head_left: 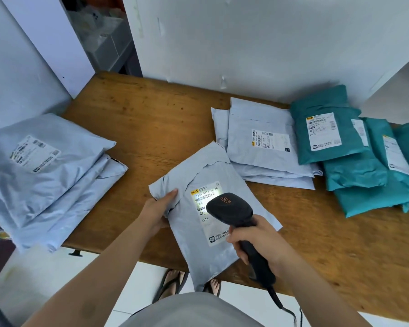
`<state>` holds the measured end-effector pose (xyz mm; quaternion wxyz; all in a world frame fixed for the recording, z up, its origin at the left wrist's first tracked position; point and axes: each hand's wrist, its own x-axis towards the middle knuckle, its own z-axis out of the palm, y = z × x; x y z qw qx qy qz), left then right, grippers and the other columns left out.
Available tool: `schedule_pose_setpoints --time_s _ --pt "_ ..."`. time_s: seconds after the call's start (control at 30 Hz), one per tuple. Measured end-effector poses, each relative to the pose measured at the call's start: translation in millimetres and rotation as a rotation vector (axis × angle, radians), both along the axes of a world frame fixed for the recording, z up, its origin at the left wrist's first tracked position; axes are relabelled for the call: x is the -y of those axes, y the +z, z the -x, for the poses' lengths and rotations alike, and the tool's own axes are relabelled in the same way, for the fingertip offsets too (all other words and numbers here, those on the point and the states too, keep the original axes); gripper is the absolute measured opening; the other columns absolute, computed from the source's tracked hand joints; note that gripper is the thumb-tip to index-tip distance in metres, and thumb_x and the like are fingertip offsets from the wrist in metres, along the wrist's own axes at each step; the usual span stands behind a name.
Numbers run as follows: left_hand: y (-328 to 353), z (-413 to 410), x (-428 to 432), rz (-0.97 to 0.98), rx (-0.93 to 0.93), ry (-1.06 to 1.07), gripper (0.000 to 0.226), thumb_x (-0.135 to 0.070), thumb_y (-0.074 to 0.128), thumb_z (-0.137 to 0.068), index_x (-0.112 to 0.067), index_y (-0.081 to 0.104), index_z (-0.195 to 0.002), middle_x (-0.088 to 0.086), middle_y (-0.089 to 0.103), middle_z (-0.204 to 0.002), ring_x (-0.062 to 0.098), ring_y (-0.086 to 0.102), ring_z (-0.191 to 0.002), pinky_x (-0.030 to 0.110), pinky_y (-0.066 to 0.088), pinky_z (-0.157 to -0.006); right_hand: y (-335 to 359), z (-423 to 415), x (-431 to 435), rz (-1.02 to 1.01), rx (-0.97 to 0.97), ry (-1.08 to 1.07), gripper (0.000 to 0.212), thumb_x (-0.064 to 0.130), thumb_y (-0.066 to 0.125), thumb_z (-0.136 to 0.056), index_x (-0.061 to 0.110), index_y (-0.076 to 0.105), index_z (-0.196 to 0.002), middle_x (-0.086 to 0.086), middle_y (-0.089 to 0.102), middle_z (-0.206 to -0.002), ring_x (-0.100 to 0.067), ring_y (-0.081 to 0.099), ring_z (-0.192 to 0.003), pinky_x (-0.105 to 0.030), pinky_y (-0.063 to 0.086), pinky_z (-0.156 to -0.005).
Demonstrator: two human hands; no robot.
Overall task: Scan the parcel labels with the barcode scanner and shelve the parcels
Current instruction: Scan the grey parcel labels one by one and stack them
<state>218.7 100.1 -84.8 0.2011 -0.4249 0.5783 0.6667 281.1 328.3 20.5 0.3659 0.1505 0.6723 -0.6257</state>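
Barcode scanner (232,210) was gripped by the handle in the right hand (262,241), its light on the label (207,223) of a grey parcel (213,258). That parcel overhung the near edge of the wooden table (151,119), and the left hand (158,208) pinched its left edge. Behind lay a grey stack (45,185) at left, more grey parcels (246,119) and teal parcels (354,171) at right.

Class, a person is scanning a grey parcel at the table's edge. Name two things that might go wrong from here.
1. The grey parcel overhangs the table, held only by the left hand; it might slide off.
2. The scanner, in the right hand, sits close over the label, with glare; the read may fail.
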Motion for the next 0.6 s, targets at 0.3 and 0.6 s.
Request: schedule_pose_setpoints --time_s 0.3,0.6 --pt "2.2 -9.7 -9.7 -0.137 0.036 -0.028 0.094 -0.052 0.083 -0.051 -0.007 0.053 -0.128 0.008 0.058 -0.128 0.028 0.056 -0.114 0.05 0.049 -0.096 5.0 -4.7 4.9 0.014 0.041 -0.024 0.01 0.006 0.067 -0.075 0.004 0.059 -0.068 -0.011 0.052 -0.055 -0.018 0.044 -0.041 -0.026 0.04 -0.049" --pt "0.9 -11.9 -13.2 -0.154 -0.031 0.034 0.063 -0.039 0.079 -0.071 -0.007 0.057 -0.121 0.006 0.063 -0.119 0.023 0.059 -0.105 0.039 0.05 -0.091 10.5 -8.4 8.7 -0.008 -0.001 -0.021 0.01 0.006 0.066 -0.076 0.001 0.059 -0.072 -0.01 0.051 -0.052 -0.018 0.043 -0.042 -0.028 0.039 -0.05"
